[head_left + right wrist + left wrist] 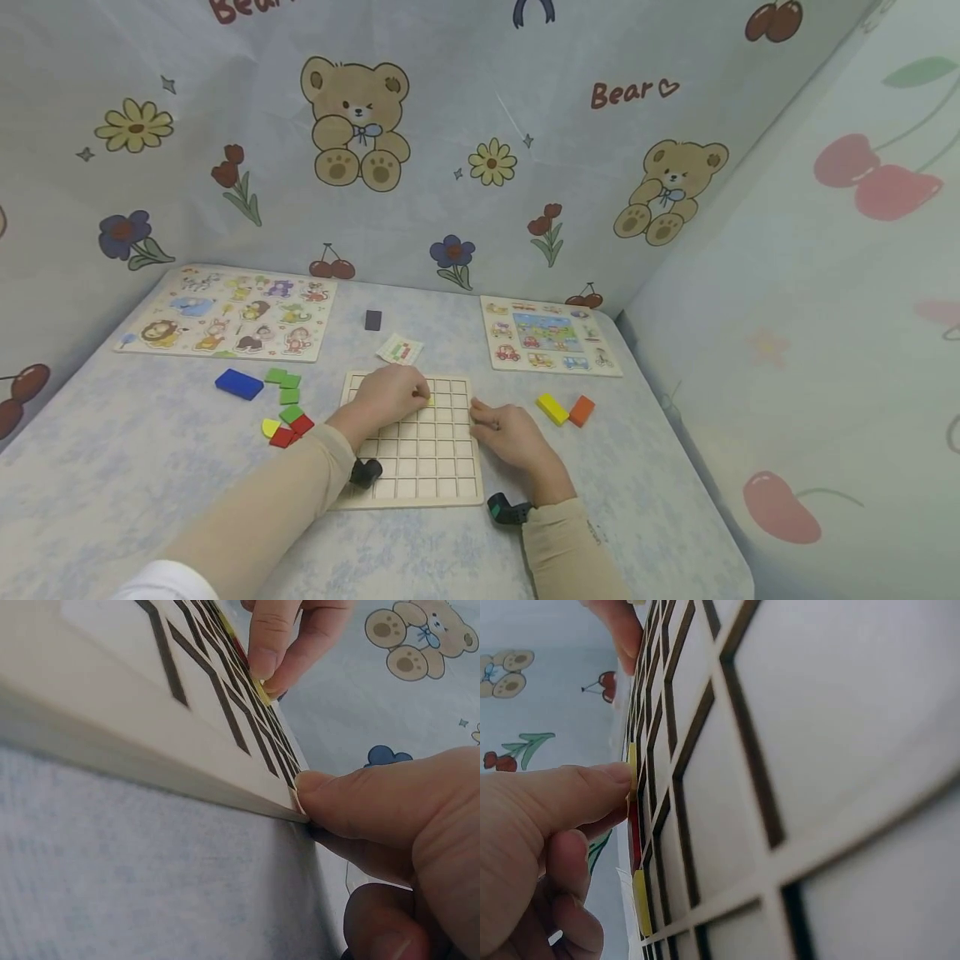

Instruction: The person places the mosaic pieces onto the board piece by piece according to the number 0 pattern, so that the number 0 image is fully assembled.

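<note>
A pale wooden grid board (427, 467) lies flat at the table's centre. My left hand (418, 393) reaches over its upper rows and pinches a small yellow piece (431, 401) set in a grid cell. The left wrist view shows a fingertip on that yellow piece (632, 769), with a red piece (635, 832) and another yellow one (640, 900) beside it. My right hand (480, 419) sits at the board's right edge. Its thumb (352, 802) presses the board's rim (187, 780) while the other fingers curl below.
Left of the board lie a blue block (238, 384) and green (283, 379), red (291, 432) and yellow (270, 427) pieces. To the right are yellow (552, 408) and orange (581, 411) blocks. An animal puzzle (225, 312), vehicle puzzle (550, 335), dark block (372, 320) and card (400, 349) sit farther back. Cloth walls enclose the table.
</note>
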A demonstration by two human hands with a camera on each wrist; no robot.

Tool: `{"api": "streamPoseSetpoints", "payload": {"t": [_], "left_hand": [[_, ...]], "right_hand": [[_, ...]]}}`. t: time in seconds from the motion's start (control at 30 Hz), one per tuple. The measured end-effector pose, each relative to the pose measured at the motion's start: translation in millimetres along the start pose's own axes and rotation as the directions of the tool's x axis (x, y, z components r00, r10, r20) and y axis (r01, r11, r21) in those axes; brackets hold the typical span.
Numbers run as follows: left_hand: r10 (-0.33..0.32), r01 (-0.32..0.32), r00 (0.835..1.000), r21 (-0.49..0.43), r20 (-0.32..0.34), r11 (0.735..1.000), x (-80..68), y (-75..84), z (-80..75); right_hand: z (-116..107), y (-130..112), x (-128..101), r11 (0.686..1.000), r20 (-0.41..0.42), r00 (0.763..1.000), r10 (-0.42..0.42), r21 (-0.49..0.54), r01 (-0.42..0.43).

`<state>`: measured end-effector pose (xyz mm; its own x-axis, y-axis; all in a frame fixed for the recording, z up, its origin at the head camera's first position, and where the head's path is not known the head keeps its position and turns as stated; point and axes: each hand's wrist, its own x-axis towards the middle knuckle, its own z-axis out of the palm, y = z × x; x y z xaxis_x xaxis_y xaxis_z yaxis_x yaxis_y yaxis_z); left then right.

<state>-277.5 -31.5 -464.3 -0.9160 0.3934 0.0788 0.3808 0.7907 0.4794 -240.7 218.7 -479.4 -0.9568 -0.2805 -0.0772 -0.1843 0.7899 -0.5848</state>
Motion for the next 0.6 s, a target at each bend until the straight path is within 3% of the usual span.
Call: {"api": "streamPoseSetpoints", "payload": {"t": [0.2,0.37,0.5,0.6], "left_hand": [[0.014,-0.014,1.000,-0.019,-0.009,1.000,-7.6,-3.3,-3.5],[-0.018,0.017,0.998,-0.007,-0.068,1.000,-26.8,-15.3,-26.8],[-0.100,0.103,0.988,0.017,-0.117,0.995,-51.3,-36.2,-55.2],[-0.202,0.205,0.967,0.008,-0.157,0.979,-71.2,-60.8,-73.3]], "right_hand": [[-0.1,0.0,0.5,1.000,0.005,1.000,0.001,-0.015,-0.001],[0.5,-0.9,1.0,0.999,0.005,1.000,-0.007,-0.035,0.007],[1.6,-1.5,1.2,0.998,0.005,1.000,-0.016,-0.063,0.016],[1.6,-0.5,0.8,0.998,0.004,1.000,-0.016,-0.069,0.016]]}}
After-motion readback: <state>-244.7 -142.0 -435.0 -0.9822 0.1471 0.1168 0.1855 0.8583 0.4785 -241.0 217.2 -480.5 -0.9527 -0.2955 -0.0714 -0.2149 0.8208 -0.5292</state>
